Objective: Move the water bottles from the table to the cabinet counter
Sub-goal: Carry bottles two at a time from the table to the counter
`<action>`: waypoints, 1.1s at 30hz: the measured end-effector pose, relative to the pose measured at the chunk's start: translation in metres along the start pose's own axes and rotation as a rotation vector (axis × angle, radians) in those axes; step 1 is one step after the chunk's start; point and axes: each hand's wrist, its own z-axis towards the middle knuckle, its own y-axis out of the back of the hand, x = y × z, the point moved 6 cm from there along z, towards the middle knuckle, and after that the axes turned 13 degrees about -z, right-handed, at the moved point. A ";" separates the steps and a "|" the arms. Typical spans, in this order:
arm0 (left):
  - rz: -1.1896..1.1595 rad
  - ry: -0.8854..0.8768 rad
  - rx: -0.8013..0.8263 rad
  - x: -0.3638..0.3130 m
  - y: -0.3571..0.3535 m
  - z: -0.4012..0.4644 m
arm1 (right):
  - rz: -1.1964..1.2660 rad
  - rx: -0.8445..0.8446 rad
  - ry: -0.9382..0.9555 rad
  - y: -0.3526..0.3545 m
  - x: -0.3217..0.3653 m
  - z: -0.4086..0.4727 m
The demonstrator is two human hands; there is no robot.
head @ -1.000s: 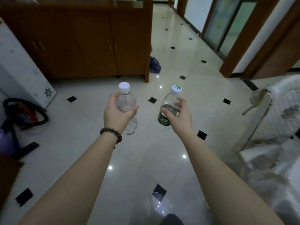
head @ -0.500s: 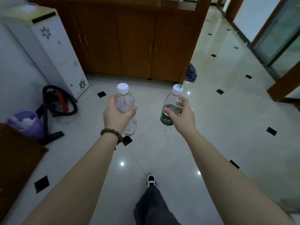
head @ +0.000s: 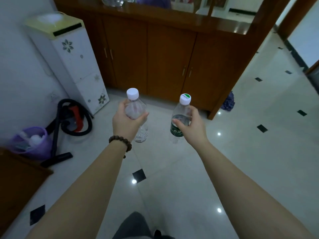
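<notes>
Glossy pale floor tiles (head: 250, 152) with small black insets ran up to a brown wooden cabinet (head: 165, 62) straight ahead, whose bench (head: 172, 18) showed along the top of the view. Some clear containers seemed to stand at its far left end, too blurred to name. To the left stood a white water dispenser (head: 72, 62), with a vacuum (head: 72, 118) and a purple bin (head: 32, 142) on the floor beside it.

Both arms were stretched forward, each hand carrying one bottle upright over the floor. The left hand (head: 126, 125), with a bead bracelet (head: 120, 141) at the wrist, had its grip closed around the middle of a clear bottle (head: 136, 111) with a plain white cap. The right hand (head: 191, 128) had its grip closed around a bottle with a green label (head: 179, 118) and a green-marked cap, thumb across the front.

The bench lay ahead of and above both hands, with the cabinet doors directly behind the bottles. The bottles' long axes stood near vertical, the right one leaning slightly, so they probably needed only lifting and setting down base first. Neither hand looked clearly nearer the bench; the left faced its middle and the right its right-hand part. I judged the carry well along, with placing not yet done.
</notes>
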 end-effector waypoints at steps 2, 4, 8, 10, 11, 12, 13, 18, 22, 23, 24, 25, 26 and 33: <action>-0.001 0.004 -0.027 0.005 0.003 0.034 | 0.014 0.026 0.026 -0.016 0.012 0.033; -0.001 -0.007 -0.046 0.013 0.006 0.070 | 0.011 0.039 0.047 -0.034 0.023 0.069; 0.017 -0.026 -0.072 0.029 0.010 0.153 | 0.018 0.055 0.053 -0.073 0.047 0.147; 0.006 -0.019 -0.076 0.037 0.013 0.200 | 0.008 0.057 0.073 -0.094 0.065 0.188; 0.007 -0.017 -0.076 0.038 0.015 0.224 | 0.004 0.061 0.081 -0.105 0.076 0.208; 0.004 -0.019 -0.077 0.040 0.018 0.248 | 0.006 0.069 0.086 -0.115 0.088 0.228; 0.000 -0.023 -0.079 0.039 0.020 0.271 | 0.012 0.076 0.091 -0.124 0.100 0.248; 0.032 -0.061 -0.052 0.029 0.024 0.373 | 0.068 0.063 0.090 -0.152 0.149 0.334; 0.016 -0.092 -0.054 0.022 0.025 0.442 | 0.090 0.052 0.094 -0.171 0.175 0.390; 0.014 -0.100 -0.052 0.020 0.023 0.458 | 0.095 0.049 0.096 -0.174 0.180 0.404; 0.011 -0.110 -0.047 0.020 0.021 0.475 | 0.098 0.045 0.100 -0.177 0.185 0.418; 0.012 -0.121 -0.042 0.020 0.017 0.491 | 0.096 0.040 0.106 -0.180 0.190 0.432; 0.014 -0.128 -0.039 0.021 0.014 0.507 | 0.093 0.037 0.110 -0.184 0.193 0.447; 0.018 -0.202 0.019 0.017 -0.023 0.638 | 0.130 -0.029 0.155 -0.196 0.221 0.574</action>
